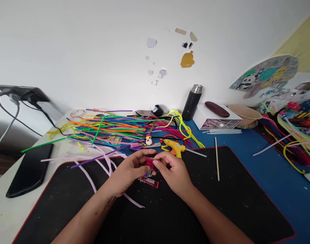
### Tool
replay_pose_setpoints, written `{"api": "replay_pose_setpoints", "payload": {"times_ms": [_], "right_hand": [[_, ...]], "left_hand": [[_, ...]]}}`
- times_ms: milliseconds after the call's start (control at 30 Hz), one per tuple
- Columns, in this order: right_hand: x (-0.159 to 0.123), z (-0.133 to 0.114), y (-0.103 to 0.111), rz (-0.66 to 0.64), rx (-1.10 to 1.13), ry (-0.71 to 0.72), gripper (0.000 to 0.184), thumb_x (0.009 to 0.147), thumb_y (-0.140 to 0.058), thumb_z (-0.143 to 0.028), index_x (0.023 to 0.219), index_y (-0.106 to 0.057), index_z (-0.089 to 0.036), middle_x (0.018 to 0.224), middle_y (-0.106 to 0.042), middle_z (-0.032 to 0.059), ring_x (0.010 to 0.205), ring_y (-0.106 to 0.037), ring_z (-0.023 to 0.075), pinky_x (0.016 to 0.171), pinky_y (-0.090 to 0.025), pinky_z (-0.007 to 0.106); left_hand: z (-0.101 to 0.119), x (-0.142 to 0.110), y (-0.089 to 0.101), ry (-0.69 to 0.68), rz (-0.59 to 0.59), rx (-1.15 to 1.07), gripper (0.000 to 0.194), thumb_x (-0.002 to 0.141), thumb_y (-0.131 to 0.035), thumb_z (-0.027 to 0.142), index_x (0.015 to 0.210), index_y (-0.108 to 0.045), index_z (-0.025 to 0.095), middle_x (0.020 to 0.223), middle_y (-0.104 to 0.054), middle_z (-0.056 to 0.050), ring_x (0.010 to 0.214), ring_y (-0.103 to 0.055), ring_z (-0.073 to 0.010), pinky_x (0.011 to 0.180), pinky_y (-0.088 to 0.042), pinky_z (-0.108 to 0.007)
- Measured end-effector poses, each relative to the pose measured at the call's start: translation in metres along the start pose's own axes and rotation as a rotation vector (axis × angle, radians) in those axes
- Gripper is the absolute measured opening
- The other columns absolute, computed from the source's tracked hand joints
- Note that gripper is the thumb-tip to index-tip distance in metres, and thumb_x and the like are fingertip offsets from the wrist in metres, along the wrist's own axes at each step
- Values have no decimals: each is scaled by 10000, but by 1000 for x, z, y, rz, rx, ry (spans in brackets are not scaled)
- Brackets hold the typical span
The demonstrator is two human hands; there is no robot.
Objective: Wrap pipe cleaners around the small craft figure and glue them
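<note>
Pink piece (150,163): one, small, with slips of green and blue showing below it; held above the mat (200,183), between both hands. Exact make could not be told.

Phone (30,169): one, black; lay far left, on the pale tabletop beside the mat.

Pale stems (86,176): several, fluffy, strewn over the mat's left part. One ran beneath the left forearm; the sleeveless wrist was best kept from dragging it.

Bundle (109,128): many thin stems, mixed colours; lay behind the mat.

Left hand (131,169): fingers curled well in, thumb pressed on the front of the pink piece, other fingers behind it. Judged the steadying hand; a light, even thumb seemed best, since a hard squeeze could have bent so small a thing.

Doll head (148,139): one, red-capped; stood beyond the fingertips.

Case (152,182): one, slim, red, labelled; lay just below the hands.

Right hand (172,169): thumb and forefinger pinched together at the piece's upper right edge. Small moves from the fingertips suited this grip, the palm kept out of the line of sight.

Glue gun (177,147): one, yellow, nozzle leftward; near the right knuckles, which were best held clear. Heat could not be told.

Stick (217,159): one, wooden; lay rightmost across the mat's rear edge.
</note>
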State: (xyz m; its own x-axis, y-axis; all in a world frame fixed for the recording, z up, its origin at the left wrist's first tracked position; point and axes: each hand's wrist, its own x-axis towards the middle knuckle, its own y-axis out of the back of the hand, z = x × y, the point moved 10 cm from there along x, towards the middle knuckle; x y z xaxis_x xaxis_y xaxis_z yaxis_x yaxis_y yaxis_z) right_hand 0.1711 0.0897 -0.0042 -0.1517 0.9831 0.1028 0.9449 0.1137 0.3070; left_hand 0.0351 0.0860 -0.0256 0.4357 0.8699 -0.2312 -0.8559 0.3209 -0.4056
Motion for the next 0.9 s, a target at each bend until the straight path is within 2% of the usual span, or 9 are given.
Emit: {"api": "replay_pose_setpoints", "payload": {"times_ms": [167,600,767,900], "right_hand": [[0,0,1,-15,-14,10,168,977,-645,-365,917,-706,-220,595,-517,-62,538,-458,133,536,-343,274],[-1,8,-1,-50,-10,-21,178,990,-642,-386,925,-710,-235,646,-571,-38,578,-509,152,574,-374,288],[-1,4,1,-10,23,-15,189,988,-649,-397,1027,-731,-231,625,-590,-42,562,-553,160,578,-407,292],[-3,4,-5,-48,52,-21,138,989,-666,-375,978,-698,-242,619,-653,-32,568,-619,174,586,-436,298]], "left_hand": [[-2,0,0,30,-2,15,560,784,-887,243,1317,-718,213,1126,-787,-92,865,-742,-197,857,-554,-343],[-4,1,1,52,-1,24,584,767,-892,231,1324,-724,186,1154,-784,-116,853,-742,-204,856,-564,-359],[-3,1,0,38,2,51,584,779,-884,233,1331,-700,190,1165,-792,-109,877,-743,-200,866,-564,-354],[-3,2,-1,24,2,92,602,768,-884,224,1335,-685,193,1113,-809,-86,893,-738,-197,880,-555,-347]]}}
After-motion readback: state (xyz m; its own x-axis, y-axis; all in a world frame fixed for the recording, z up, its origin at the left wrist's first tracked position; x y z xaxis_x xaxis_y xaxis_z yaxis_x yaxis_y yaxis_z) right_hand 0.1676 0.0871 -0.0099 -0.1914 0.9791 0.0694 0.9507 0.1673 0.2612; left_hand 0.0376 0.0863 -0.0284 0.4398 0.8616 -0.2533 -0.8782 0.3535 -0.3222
